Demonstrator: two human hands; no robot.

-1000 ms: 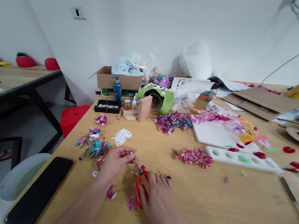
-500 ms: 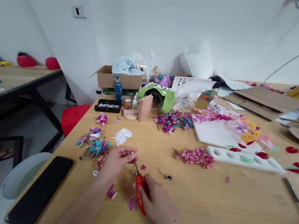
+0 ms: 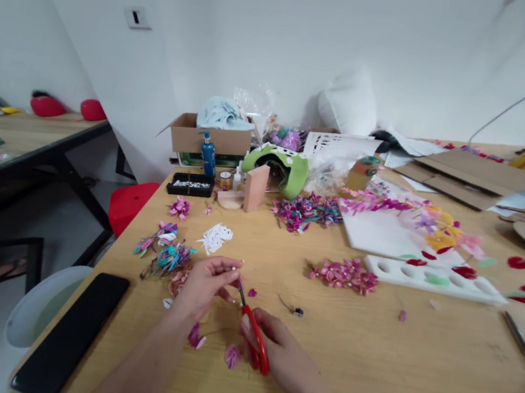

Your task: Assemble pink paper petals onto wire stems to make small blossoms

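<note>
My left hand is closed in a pinch, with a tiny whitish tip showing at the fingertips; what it holds is too small to name. In my right hand is a pair of red-handled scissors, its metal tips close to the left fingers. Beneath the hands lie a purple petal piece and a pale purple blossom. A dark bud on a wire stem rests right of the scissors. Teal and pink petal bunches lie left of my left hand, near a pile of white pieces.
A black phone lies along the table's left edge. Pink flowers sit beside a white holed block. Behind are a cardboard box, a blue pump bottle and a pinkish block. A pen lies right.
My right hand and the scissors have shifted slightly right, and the scissors' handles look turned. The left hand keeps its pinch in nearly the same place.
</note>
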